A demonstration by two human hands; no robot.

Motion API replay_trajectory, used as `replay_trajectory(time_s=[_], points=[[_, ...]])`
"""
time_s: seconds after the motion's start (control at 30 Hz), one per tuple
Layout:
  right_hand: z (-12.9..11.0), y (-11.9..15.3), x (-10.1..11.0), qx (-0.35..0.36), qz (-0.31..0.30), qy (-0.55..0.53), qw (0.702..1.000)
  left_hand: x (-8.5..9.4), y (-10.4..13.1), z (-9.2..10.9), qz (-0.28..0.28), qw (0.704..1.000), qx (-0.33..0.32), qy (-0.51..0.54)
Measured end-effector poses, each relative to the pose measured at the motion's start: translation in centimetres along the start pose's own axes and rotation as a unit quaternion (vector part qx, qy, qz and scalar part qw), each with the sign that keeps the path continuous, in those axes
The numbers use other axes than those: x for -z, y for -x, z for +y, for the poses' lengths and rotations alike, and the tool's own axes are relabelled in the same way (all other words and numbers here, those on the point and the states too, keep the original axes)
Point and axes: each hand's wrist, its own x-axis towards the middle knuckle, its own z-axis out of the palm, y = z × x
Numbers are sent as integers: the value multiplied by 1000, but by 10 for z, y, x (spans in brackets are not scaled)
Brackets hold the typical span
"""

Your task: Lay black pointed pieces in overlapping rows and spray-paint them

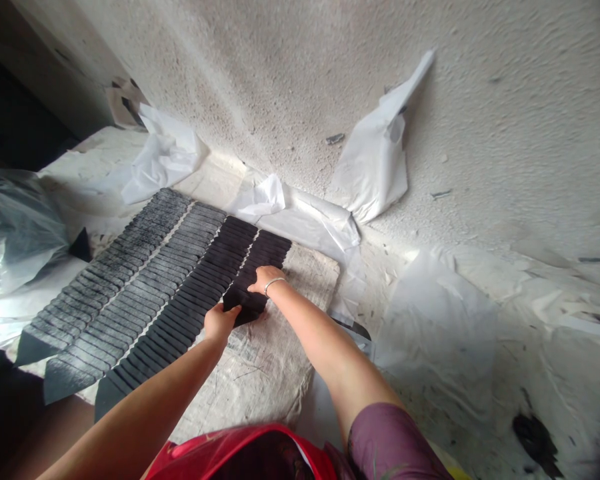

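Overlapping black flat pieces, leather-like or cloth-like, lie in several slanting rows. Those in the two left rows look dusted grey-white; the others are plain black. At the near end of the rightmost, shorter row, my left hand pinches the near corner of a black flat piece, thumb on top. My right hand, with a bracelet on the wrist, is closed on the far side of the same piece. Its fingertips are partly hidden. Under the rows is a pale cloth-covered board.
Behind the board rises a rough whitish wall, with crumpled white sheets against it. A clear plastic bag stands at the left. On the right, thin white sheeting covers the surface, with a dark scrap lying there.
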Motion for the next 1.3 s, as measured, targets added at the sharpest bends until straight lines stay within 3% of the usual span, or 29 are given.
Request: replay_trajectory(time_s=[0.37,0.63,0.97,1.3], points=[[-1,-2,-1,0,-3,5,1000,6,13,13,2,1000,26,5],[-3,3,3,-5,-5,1,1000,5,5,3,7,999,6,-33],[-5,2,2,-15,-7,-2,1000,7,18,17,16,997,58,43],[-5,1,1,-18,-7,2,1000,-3,14,11,3,994,69,86]])
